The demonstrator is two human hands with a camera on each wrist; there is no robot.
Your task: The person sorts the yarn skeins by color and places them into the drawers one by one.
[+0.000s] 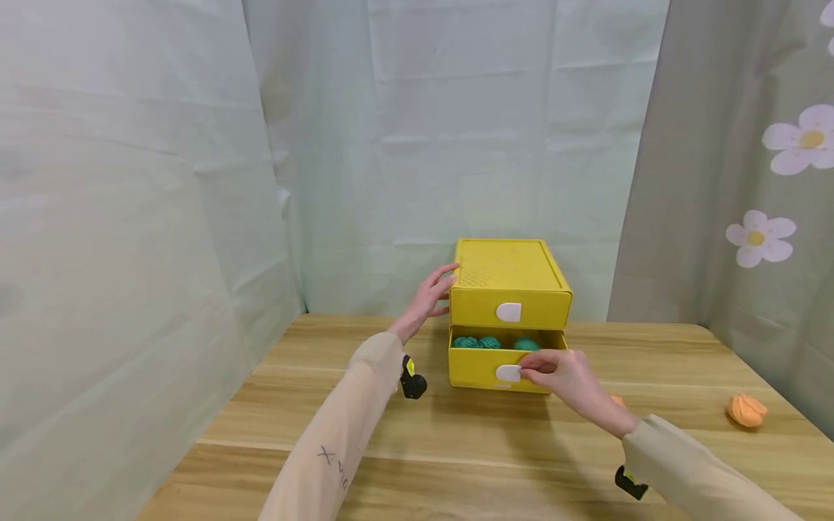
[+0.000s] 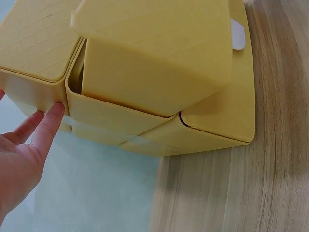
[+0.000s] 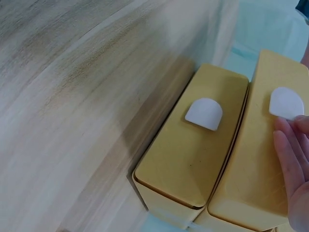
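A yellow drawer cabinet (image 1: pixel 504 262) stands on the table, one drawer (image 1: pixel 470 370) pulled out below its shut top drawer (image 1: pixel 472 310). Several teal yarn balls (image 1: pixel 489 342) lie inside the pulled-out drawer. My right hand (image 1: pixel 563 375) pinches that drawer's white tab handle (image 3: pixel 286 102) at its edge between thumb and fingers. With fingers extended, my left hand (image 1: pixel 431 295) touches the cabinet's left side near the top. The left wrist view shows its fingertips (image 2: pixel 57 109) against the side wall. Another drawer front (image 3: pixel 193 150) with a white tab sits beneath, hidden in the head view.
To the right on the wooden table (image 1: pixel 456 449) lies an orange yarn ball (image 1: pixel 746 410). A second orange piece (image 1: pixel 617 400) is mostly hidden behind my right wrist. Pale curtains (image 1: pixel 469 145) hang behind the table and along both sides.
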